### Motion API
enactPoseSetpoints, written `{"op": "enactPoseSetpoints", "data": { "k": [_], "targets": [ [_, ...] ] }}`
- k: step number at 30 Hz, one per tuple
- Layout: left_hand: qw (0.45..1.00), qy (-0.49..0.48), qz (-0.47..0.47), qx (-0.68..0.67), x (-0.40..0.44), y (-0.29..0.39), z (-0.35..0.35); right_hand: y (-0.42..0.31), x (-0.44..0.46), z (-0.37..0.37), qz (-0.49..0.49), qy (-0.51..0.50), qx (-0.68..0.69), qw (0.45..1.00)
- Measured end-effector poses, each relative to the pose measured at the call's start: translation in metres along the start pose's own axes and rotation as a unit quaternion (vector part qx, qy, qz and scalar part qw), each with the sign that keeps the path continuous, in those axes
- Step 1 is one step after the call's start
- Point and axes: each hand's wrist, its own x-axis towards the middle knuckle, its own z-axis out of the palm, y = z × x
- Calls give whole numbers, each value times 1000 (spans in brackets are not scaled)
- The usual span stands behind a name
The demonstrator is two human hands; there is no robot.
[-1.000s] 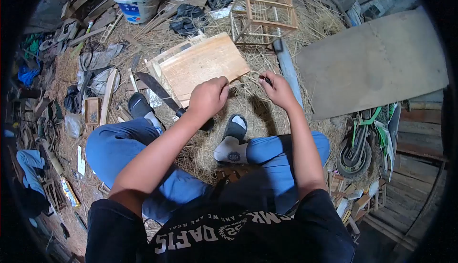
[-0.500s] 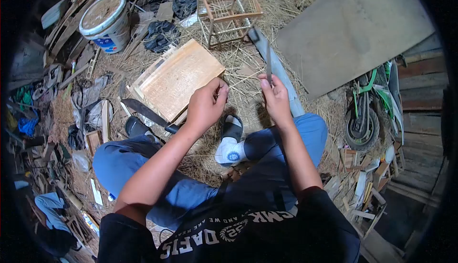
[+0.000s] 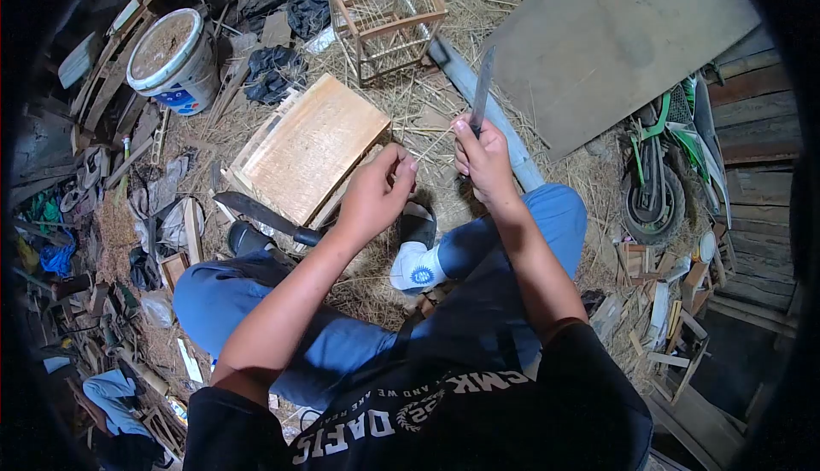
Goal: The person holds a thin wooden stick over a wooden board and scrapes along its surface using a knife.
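My right hand (image 3: 487, 161) is closed around the handle of a knife (image 3: 483, 87), its narrow blade pointing up and away from me. To its left, my left hand (image 3: 376, 195) is curled with thumb and fingers drawn together; anything between them is too small to make out. Just beyond that hand lies a pale wooden block (image 3: 316, 142) with a flat top. A large dark-bladed machete (image 3: 260, 213) rests against its near side, the handle close to my left wrist.
A wooden cage (image 3: 389, 18) stands ahead on straw. Beside it are a paint bucket (image 3: 175, 61), a grey pipe (image 3: 491, 112) and a large flat board (image 3: 615, 52). A green motorbike's wheel (image 3: 653, 202) is at the right. Wood scraps surround my crossed legs.
My right hand has turned the knife, so more of its blade shows, and has closed further round the handle. My left hand has shifted slightly, its fingers loosening. The whole view has tilted a little.
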Motion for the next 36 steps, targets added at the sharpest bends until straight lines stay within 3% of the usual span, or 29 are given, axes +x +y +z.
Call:
{"op": "enactPoseSetpoints", "data": {
  "k": [2, 12, 15, 17, 18, 20, 24, 30, 36],
  "targets": [
    [997, -23, -5, -79, 0, 0, 2, 1, 1, 0, -9, -19, 3, 1000],
    [994, 3, 16, -107, 7, -2, 13, 6, 3, -2, -48, -5, -14, 999],
    [997, 17, 4, -73, 10, 0, 12, 17, 9, -16, -133, -51, -84, 986],
    [991, -5, 11, -133, 13, -3, 12, 21, 5, -15, -200, -39, -261, 944],
    [991, -5, 10, -132, 14, -3, 11, 16, 1, -12, -200, -39, -260, 944],
    [994, 1, 14, -110, 15, -2, 9, 2, -7, -3, -190, -57, -423, 884],
    [993, 25, 29, -109, 16, -13, 10, 11, -4, -1, -254, -93, -460, 846],
    [996, 13, 2, -86, 16, -16, 6, 6, -6, 3, -219, -95, -466, 852],
    [982, -29, -21, -187, 17, -18, 7, -6, -9, 5, -234, -94, -487, 836]
  ]
}}
